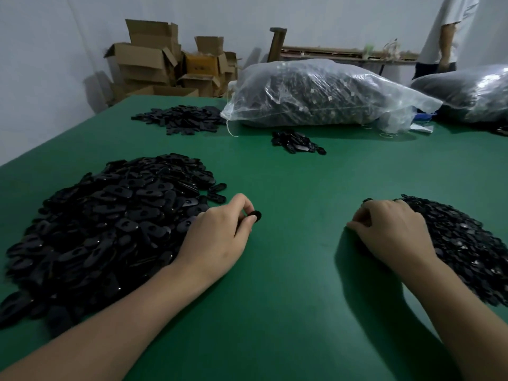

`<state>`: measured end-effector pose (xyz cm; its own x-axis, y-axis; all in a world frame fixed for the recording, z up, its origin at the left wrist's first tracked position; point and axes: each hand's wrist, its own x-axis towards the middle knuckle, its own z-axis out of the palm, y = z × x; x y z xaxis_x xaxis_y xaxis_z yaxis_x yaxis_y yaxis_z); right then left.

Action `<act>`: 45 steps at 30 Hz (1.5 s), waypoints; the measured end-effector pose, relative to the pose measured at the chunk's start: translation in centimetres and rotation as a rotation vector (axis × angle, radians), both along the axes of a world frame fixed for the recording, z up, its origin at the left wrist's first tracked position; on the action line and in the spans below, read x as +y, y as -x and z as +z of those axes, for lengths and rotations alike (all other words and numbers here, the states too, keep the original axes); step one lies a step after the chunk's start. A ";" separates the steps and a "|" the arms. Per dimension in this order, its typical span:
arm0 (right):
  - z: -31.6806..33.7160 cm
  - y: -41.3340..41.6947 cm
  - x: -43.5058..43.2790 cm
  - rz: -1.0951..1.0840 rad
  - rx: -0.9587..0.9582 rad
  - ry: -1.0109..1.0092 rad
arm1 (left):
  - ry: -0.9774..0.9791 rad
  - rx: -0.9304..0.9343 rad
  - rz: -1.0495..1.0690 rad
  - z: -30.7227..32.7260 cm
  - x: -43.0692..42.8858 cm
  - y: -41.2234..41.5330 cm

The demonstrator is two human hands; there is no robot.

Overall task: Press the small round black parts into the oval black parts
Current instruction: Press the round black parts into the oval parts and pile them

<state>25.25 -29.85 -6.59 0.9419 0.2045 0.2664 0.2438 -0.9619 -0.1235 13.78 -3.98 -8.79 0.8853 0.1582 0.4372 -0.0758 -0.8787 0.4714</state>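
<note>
Starting on the left, there's a big pile of oval parts (110,229) on the green table (288,270). The left hand (217,237) sits right at the pile's edge, thumb and fingertips pinching one black part (255,215) just above the surface. Only a rounded end pokes out, so I honestly can't tell if it's an oval or a round one, though I'd guess oval given the pile beside it. Over to the right, the right hand (390,232) is knuckles-up with its fingers curled under, against the heap of small round parts (461,248). Can't tell whether it's got one. Looks like the fetching step to me, nothing pressed together yet. Next the two pieces need to meet between the hands, with the round one lined up on the oval's opening and pushed in square.
</note>
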 end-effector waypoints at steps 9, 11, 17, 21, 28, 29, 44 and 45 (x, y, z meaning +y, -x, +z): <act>-0.5 -0.2 0.3 0.070 -0.055 -0.097 | 0.935 0.158 -0.113 0.8 -1.5 0.0; -0.6 -0.3 0.2 0.079 -0.063 -0.133 | 0.977 0.149 -0.123 0.3 -1.7 0.4; -0.6 -0.5 0.1 0.097 -0.156 -0.238 | 0.757 0.073 -0.144 -0.5 -1.4 0.7; -0.7 1.6 2.3 0.319 -0.118 -0.720 | 0.732 0.056 -0.126 -0.5 -1.7 0.7; -2.4 4.2 6.6 0.569 0.293 -1.224 | 0.786 0.095 -0.170 -0.7 -1.6 0.4; -2.6 4.2 6.7 0.560 0.302 -1.229 | 0.791 0.093 -0.172 -0.7 -1.7 0.3; -2.8 4.0 6.8 0.608 0.552 -1.396 | 0.690 -0.042 -0.227 -1.2 -1.5 0.2; -2.8 4.0 6.8 0.615 0.565 -1.406 | 0.680 -0.055 -0.218 -1.3 -1.5 0.2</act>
